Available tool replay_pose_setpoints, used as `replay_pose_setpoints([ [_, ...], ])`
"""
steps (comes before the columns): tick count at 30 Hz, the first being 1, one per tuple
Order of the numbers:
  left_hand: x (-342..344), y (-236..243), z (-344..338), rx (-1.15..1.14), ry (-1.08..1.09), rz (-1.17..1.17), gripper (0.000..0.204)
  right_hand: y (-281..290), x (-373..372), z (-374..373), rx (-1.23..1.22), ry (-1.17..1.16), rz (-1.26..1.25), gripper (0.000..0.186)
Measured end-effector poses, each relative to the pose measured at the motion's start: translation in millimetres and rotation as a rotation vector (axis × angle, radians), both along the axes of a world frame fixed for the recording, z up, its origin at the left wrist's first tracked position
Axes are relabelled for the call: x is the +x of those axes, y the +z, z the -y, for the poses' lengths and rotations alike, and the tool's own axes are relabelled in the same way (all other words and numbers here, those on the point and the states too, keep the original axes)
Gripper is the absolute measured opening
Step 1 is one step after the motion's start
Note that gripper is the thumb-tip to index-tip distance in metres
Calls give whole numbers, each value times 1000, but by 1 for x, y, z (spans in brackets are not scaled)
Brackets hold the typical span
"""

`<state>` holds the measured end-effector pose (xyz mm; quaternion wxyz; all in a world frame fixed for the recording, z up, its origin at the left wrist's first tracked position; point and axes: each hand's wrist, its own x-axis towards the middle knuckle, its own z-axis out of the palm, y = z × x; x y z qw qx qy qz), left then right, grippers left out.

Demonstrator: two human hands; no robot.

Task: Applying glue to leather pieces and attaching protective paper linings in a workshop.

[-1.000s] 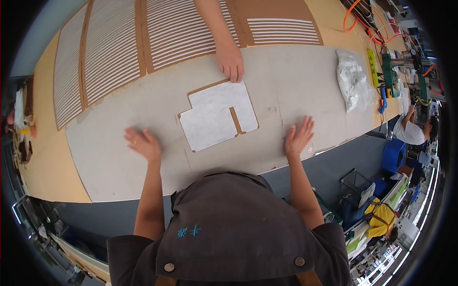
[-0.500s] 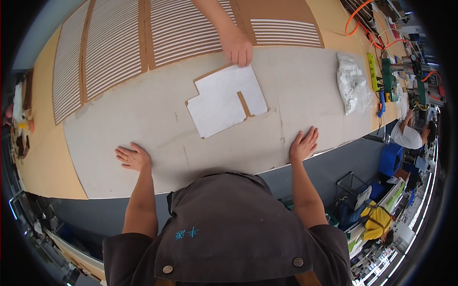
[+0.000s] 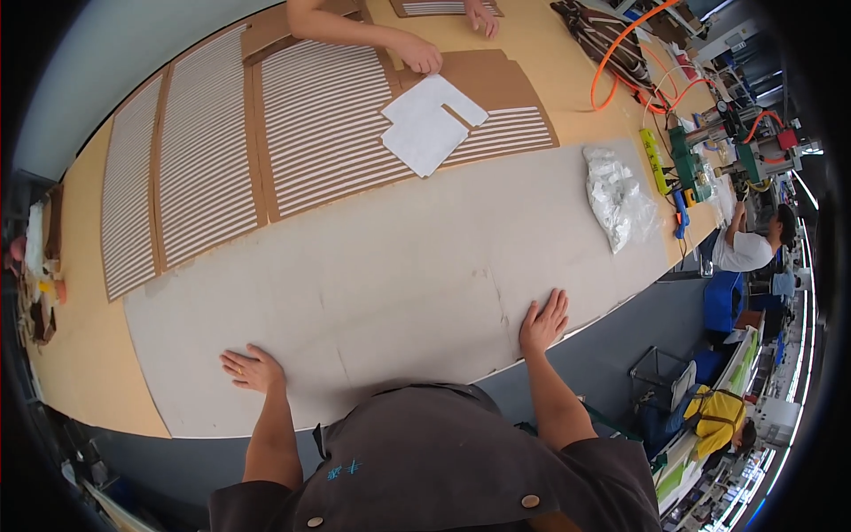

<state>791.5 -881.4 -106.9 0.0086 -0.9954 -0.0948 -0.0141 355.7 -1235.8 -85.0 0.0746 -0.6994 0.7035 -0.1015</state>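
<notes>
My left hand lies flat on the grey board near its front edge, fingers spread to the left. Farther right, my right hand rests on the same board, its fingers stretched out. Neither hand holds anything. Across the table, another person's hand grips the top corner of a white-faced cut panel with brown edges and a narrow slot. That panel is over the striped brown cardboard sheet. A second hand of that person is near the far edge of the view.
On the board's right part lies a crumpled clear plastic bag. Beyond it are a yellow-green strip, green clamp-like equipment and an orange hose. A person in white and one in yellow are farther right.
The other person's hand has drawn the white-faced panel away from me, off the grey board and over the striped cardboard. My view has tilted toward the far side; my hands stay flat.
</notes>
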Motion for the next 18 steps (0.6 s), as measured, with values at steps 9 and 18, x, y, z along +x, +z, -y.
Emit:
replay_pose_setpoints([
  [9, 3, 1, 2, 2, 3, -19, 75, -5, -1, 2, -11, -5, -17, 64],
  [18, 4, -2, -1, -10, 2, -16, 76, -5, -1, 3, -26, 12, -23, 63],
])
